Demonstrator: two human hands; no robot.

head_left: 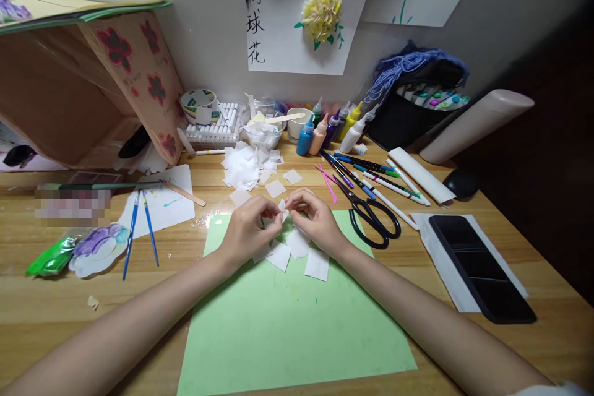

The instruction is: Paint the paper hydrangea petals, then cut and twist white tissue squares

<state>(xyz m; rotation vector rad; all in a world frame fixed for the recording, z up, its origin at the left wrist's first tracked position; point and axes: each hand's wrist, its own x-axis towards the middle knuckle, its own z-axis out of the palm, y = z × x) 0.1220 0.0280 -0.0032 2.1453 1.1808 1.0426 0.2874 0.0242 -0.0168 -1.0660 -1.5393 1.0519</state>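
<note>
Between the fingertips of both hands is a small piece of white tissue paper [283,209], partly hidden by the fingers. My left hand [253,223] pinches it from the left, and my right hand [315,219] grips it from the right. Both hands are over the far part of a light green sheet [297,334]. Just below them lie several loose white paper squares, one of them a flat square [317,265] under my right wrist. Beyond the hands, a heap of white paper squares [242,164] rests on the wooden table.
Black-handled scissors [371,216] lie right of the green sheet, beside several pens [390,189]. A phone [480,266] rests at the right. Paint bottles [305,136] stand along the wall. Paintbrushes [132,235] and a paint palette [97,253] are at the left, near a cardboard box [134,80].
</note>
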